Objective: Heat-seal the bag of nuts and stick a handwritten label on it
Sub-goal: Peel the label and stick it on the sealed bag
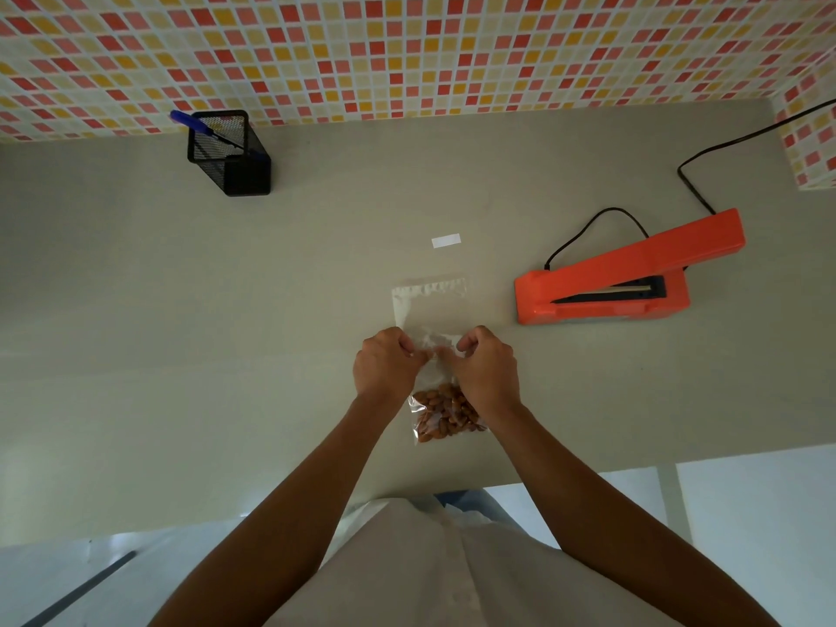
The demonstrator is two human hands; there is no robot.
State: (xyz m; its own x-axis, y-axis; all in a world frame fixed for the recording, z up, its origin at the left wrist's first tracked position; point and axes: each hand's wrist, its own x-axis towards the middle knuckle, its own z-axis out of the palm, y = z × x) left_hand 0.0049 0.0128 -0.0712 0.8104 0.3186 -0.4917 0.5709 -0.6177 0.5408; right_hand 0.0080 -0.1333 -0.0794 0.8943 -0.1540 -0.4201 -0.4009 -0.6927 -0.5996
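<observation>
A clear plastic bag (429, 310) lies flat on the grey table, its open end pointing away from me and brown nuts (445, 414) heaped in its near end. My left hand (384, 366) and my right hand (486, 368) pinch the bag's middle from either side, fingers curled on the plastic. A small white label (446, 240) lies beyond the bag. The orange heat sealer (624, 276) sits to the right with its arm raised. A blue pen (194, 123) stands in a black mesh holder (230, 153) at the back left.
The sealer's black cord (692, 174) runs back to the tiled wall (407, 52) at the right. The grey table (181, 332) ends just before my body, with pale floor below.
</observation>
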